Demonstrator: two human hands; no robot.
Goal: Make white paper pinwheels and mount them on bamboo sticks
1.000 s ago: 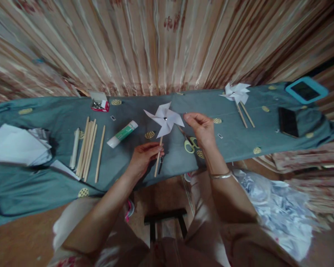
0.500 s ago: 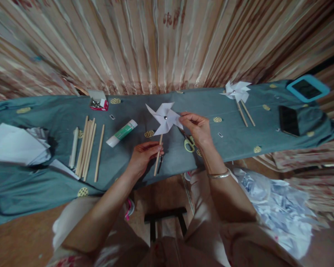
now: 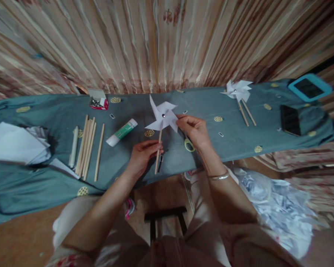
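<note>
Pinwheel point(image 3: 167, 111) of white paper stands raised between the two hands, its round metal pin point(image 3: 163, 115) at the centre. The left hand point(image 3: 143, 155) grips its wooden stick point(image 3: 157, 159) below the blades, thumb against fingers; the right hand point(image 3: 193, 128) pinches the edge of the nearest blade. To handle this well, I would keep the left grip firm and low, clear of the blades' sweep, and the right touch light, so the paper neither creases nor tears at the pin. Scissors point(image 3: 188, 145) lie just under the right hand, partly hidden. Beyond the left hand, on its outer side, are a green-and-white tube point(image 3: 122, 132), loose wooden sticks point(image 3: 86, 148) and an open red box point(image 3: 98, 104) of small metal pieces. Well out past the right hand, paper pinwheels point(image 3: 239, 90) rest on the cloth-covered bench point(image 3: 206, 144).
</note>
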